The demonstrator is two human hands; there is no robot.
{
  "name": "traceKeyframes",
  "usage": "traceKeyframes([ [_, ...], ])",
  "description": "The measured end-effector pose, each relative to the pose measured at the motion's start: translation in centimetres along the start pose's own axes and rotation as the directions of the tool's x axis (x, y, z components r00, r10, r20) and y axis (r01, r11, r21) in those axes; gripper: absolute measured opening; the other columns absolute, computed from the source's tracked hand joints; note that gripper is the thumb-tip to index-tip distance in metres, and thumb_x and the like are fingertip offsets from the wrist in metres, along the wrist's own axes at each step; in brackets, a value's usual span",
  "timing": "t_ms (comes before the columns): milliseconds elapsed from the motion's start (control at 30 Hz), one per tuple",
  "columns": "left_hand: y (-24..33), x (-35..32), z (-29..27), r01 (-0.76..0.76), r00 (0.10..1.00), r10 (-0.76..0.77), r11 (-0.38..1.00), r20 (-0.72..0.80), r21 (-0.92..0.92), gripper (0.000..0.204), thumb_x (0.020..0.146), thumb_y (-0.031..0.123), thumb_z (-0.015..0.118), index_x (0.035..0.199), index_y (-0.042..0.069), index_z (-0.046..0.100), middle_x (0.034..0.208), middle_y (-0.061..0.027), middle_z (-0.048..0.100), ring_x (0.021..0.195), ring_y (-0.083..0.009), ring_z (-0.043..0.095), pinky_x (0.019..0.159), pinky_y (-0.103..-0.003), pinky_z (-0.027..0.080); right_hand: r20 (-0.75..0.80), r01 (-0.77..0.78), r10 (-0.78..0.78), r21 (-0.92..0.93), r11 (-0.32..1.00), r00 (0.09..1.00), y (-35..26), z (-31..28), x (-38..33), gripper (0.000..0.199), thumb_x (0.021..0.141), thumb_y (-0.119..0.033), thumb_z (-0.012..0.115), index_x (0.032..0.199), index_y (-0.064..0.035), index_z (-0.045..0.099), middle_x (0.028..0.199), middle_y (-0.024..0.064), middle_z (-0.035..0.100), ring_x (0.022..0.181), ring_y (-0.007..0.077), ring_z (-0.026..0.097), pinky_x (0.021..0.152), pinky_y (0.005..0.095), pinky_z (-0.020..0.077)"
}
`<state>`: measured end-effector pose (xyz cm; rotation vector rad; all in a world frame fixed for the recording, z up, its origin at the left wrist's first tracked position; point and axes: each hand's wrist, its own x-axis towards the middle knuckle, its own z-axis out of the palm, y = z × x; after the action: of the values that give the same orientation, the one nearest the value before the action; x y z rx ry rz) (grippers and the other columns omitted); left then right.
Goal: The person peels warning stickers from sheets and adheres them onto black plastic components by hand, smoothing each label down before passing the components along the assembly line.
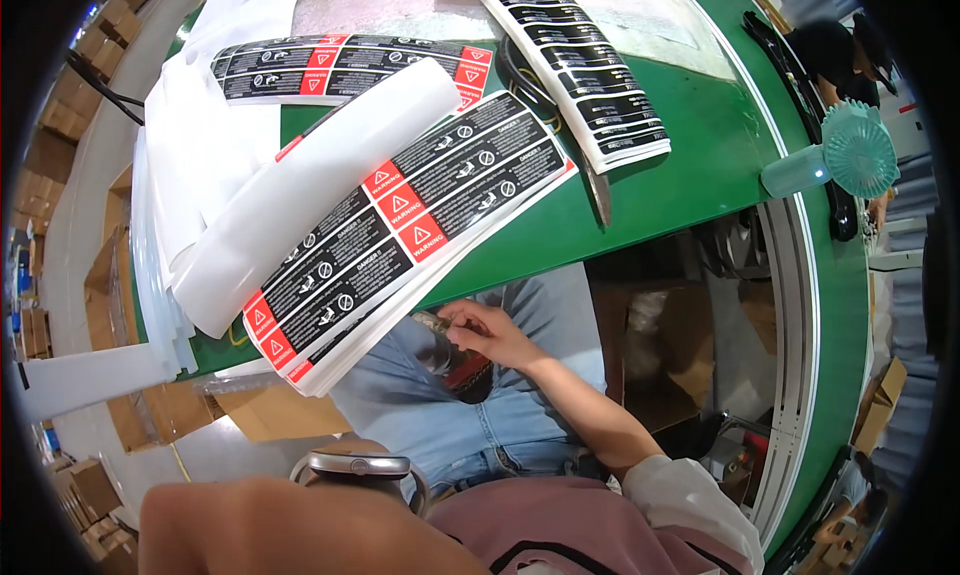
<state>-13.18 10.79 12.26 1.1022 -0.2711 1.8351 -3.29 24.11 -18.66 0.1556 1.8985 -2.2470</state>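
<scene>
In my lap, against the jeans [395, 405], my right hand [490, 333] is closed, its fingers curled and thumb drawn in. It rests at the upper edge of a small dark item with red and patterned parts [468, 375], whose kind I cannot make out. Close to the camera at lower left looms my left hand [270, 530], blurred, with its fingers hidden. A silver watch [360, 465] shows beside it. On the green table [690, 200] ahead lie stacked sheets of black and red warning labels [400, 210], partly covered by a curled white sheet [320, 180].
A strip of black labels [600, 85] lies farther right, with a pointed metal blade [599, 197] poking out beneath it. A teal handheld fan [858, 150] is at the table's right edge. Cardboard boxes [665, 340] stand under the table, others [60, 165] at far left.
</scene>
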Motion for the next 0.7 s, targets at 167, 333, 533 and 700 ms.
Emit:
traceKeyframes([
  [167, -0.3, 0.6, -0.2, -0.028, 0.999, 0.028, 1.0, -0.014, 0.006, 0.039, 0.078, -0.015, 0.056, 0.051, 0.007, 0.039, 0.056, -0.0061, 0.047, 0.048, -0.0177, 0.051, 0.069, -0.043, 0.062, -0.078, -0.038, 0.048, 0.118, 0.992, 0.996, -0.1, -0.3, -0.1, 0.025, 0.096, -0.009, 0.061, 0.119, 0.0001, 0.058, 0.084, 0.0019, 0.059, 0.073, 0.008, 0.055, 0.068, 0.0223, 0.0464],
  [333, 0.4, 0.1, -0.9, 0.061, 0.998, -0.061, 0.998, 0.002, 0.015, 0.031, 0.083, -0.004, 0.063, 0.057, 0.004, 0.049, 0.066, -0.0093, 0.054, 0.056, -0.0213, 0.054, 0.064, -0.039, 0.056, -0.187, 0.046, -0.016, 0.155, 0.987, 0.982, 0.4, -0.5, 0.0, 0.019, 0.094, -0.011, 0.063, 0.11, -0.0005, 0.06, 0.076, -0.001, 0.059, 0.066, 0.0052, 0.055, 0.06, 0.0206, 0.0433],
  [533, -0.9, -1.4, -1.8, -0.298, 0.881, 0.361, 0.925, -0.304, 0.236, 0.02, 0.082, 0.0, 0.064, 0.068, 0.006, 0.051, 0.065, -0.0056, 0.05, 0.049, -0.0172, 0.051, 0.059, -0.033, 0.049, -0.308, 0.036, 0.017, 0.165, 0.986, 0.951, -1.0, -0.1, 0.0, 0.014, 0.094, -0.011, 0.062, 0.102, 0.0002, 0.06, 0.072, -0.0007, 0.056, 0.062, 0.0058, 0.052, 0.056, 0.021, 0.04],
  [700, -2.8, -2.6, -3.1, -0.302, 0.573, 0.477, 0.879, -0.666, 0.369, 0.028, 0.077, -0.005, 0.058, 0.1, 0.008, 0.048, 0.094, -0.0054, 0.044, 0.096, -0.0183, 0.048, 0.091, -0.036, 0.038, -0.399, 0.136, -0.029, 0.243, 0.96, 0.916, 0.1, -1.2, -0.1, 0.01, 0.097, -0.008, 0.057, 0.103, -0.0001, 0.059, 0.072, 0.0007, 0.053, 0.063, 0.0074, 0.049, 0.057, 0.023, 0.0392],
])
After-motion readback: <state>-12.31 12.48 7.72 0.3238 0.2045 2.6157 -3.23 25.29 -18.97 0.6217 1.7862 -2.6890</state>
